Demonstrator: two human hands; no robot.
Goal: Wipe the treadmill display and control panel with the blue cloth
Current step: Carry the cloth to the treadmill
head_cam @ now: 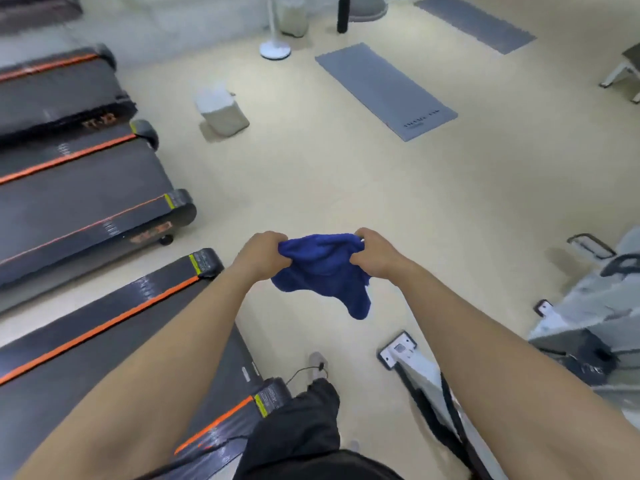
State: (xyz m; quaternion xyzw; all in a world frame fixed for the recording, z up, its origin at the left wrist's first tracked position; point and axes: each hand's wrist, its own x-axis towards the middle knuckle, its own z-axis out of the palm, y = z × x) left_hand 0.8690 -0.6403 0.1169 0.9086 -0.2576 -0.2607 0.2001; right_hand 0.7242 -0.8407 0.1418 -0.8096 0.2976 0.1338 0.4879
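A blue cloth (322, 271) hangs bunched in mid-air in front of me, above the pale floor. My left hand (259, 256) grips its left upper edge and my right hand (375, 252) grips its right upper edge, both arms stretched forward. The cloth's lower corners droop below my hands. A row of black treadmills with orange stripes fills the left side; the nearest treadmill deck (114, 317) ends just left of my left forearm. No display or control panel is visible; only the rear ends of the decks show.
Two grey exercise mats (386, 90) lie on the floor at the back right. A pale bag (221, 110) and a white fan stand (275, 50) are further back. A white machine frame (398, 351) and a grey machine (588, 306) stand on the right. My dark trouser leg (304, 427) is at the bottom.
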